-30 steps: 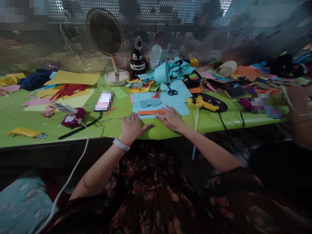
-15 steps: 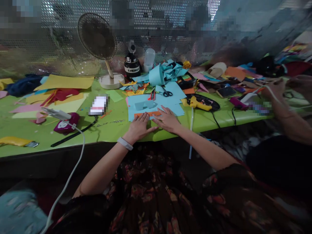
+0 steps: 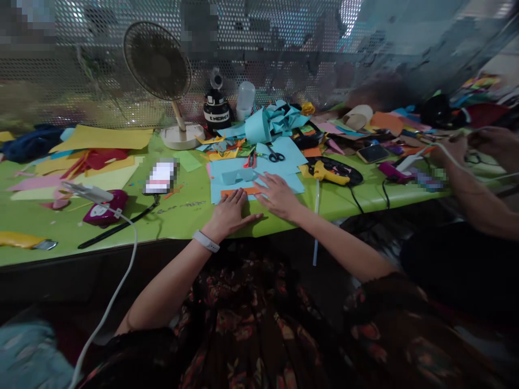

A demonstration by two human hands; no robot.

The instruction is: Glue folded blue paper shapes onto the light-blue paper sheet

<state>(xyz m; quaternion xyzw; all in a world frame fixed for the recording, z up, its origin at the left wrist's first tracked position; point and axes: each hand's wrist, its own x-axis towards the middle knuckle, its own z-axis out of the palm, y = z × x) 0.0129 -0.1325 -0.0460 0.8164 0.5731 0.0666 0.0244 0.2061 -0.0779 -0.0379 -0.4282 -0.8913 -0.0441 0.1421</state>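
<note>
Where an orange strip (image 3: 252,190) lies near the front edge of the table (image 3: 174,224), the left hand (image 3: 229,215) overlaps it, the right hand (image 3: 280,198) adjoining, both flattened, fingers extended.

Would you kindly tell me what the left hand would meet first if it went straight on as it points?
The left hand would probably meet the flat orange paper strip first, right at its front; whether they touch is unclear.

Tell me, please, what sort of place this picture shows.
Probably a paper-craft workspace; workshop or classroom, I cannot tell. Flat light-blue paper sheets lie under black-handled scissors, and a yellow plastic pistol-shaped glue gun lies to their right.
</note>
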